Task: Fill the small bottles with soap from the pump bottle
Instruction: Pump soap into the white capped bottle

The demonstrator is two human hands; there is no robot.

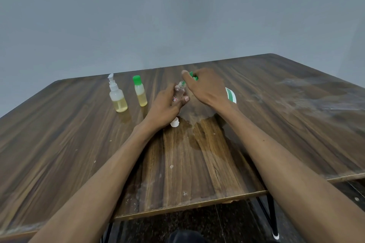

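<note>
My left hand grips a small clear bottle, upright and slightly tilted, its neck bare. Just above and to the right of that neck, my right hand pinches a green cap. To the left stands the pump bottle with yellow soap in its lower part. Beside it stands a small green-capped bottle, about half full of yellow soap. A small white cap or plug lies on the table under my left wrist.
The wooden table has a worn, stained patch near its front edge. A white and green label or packet lies right of my right hand. A grey wall rises behind the table; black table legs show below.
</note>
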